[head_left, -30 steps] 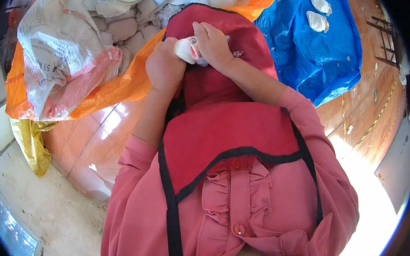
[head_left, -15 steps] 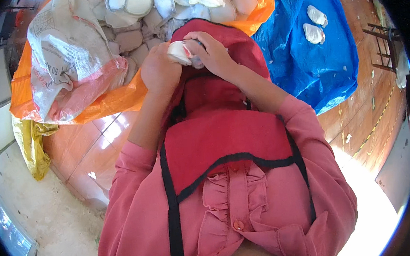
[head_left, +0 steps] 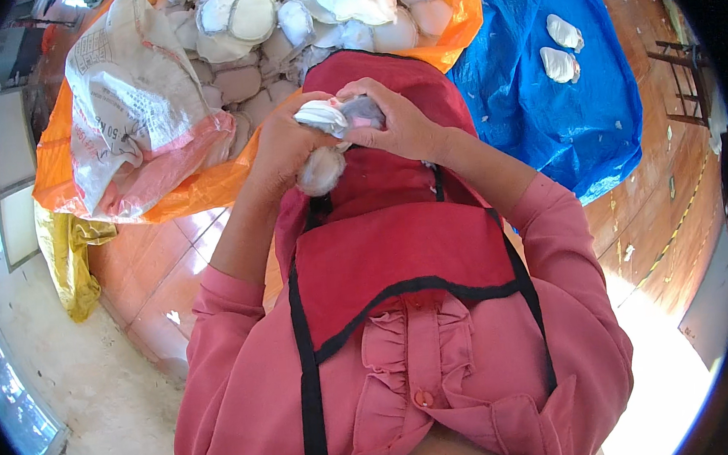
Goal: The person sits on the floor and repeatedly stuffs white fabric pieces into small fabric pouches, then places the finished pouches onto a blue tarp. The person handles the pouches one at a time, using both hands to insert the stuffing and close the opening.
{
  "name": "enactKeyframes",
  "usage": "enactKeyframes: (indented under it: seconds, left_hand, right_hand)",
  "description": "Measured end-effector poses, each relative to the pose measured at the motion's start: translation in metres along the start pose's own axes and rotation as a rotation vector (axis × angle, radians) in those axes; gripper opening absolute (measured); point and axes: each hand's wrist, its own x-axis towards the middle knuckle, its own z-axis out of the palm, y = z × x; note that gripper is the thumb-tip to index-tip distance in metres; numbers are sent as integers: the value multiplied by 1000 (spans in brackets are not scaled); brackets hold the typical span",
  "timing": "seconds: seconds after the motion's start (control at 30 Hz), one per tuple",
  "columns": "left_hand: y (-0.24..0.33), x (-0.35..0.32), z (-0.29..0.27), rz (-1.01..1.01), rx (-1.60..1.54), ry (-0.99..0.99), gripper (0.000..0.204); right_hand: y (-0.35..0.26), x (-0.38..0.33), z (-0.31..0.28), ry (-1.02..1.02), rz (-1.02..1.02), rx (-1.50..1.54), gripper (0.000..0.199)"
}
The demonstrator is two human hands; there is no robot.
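Note:
Over the red apron (head_left: 402, 173) on my lap, both hands work on a small white padded cloth piece (head_left: 319, 117) with fuzzy grey-white fluff at its edges. My left hand (head_left: 282, 144) is closed round its left end. A rounded fluffy flap (head_left: 322, 171) hangs below that hand. My right hand (head_left: 398, 122) grips the fluffy grey side, thumb and fingers bent against it. Just beyond my hands lies a heap of flat, rounded white padded pieces (head_left: 252, 17) with fuzzy rims.
The heap sits in an orange plastic sheet or bag (head_left: 458, 15). A printed white woven sack (head_left: 127, 101) lies across its left side. To the right, a blue tarp (head_left: 561, 126) bears two small plump white pieces (head_left: 560, 65). A yellow bag (head_left: 67, 259) lies on the left.
Both hands have come slightly nearer to me. The cloth piece has been turned or pulled more open, so more grey fluff and the hanging flap now show.

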Motion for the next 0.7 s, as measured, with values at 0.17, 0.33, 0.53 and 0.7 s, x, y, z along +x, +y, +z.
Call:
enactKeyframes:
  seconds: [0.17,0.33,0.53,0.7]
  left_hand:
    - [-11,-6,18,-196,-347,-23,51]
    - [-28,-7,33,-173,-304,89,46]
    - [-31,-7,56,-8,194,338,37]
    - [-24,-13,80,55,509,466,49]
  right_hand:
    - [11,-10,-1,-28,96,124,46]
    - [31,-24,17,82,208,207,37]
    - [29,-22,30,303,388,150,28]
    - [60,-24,33,346,410,108,27]
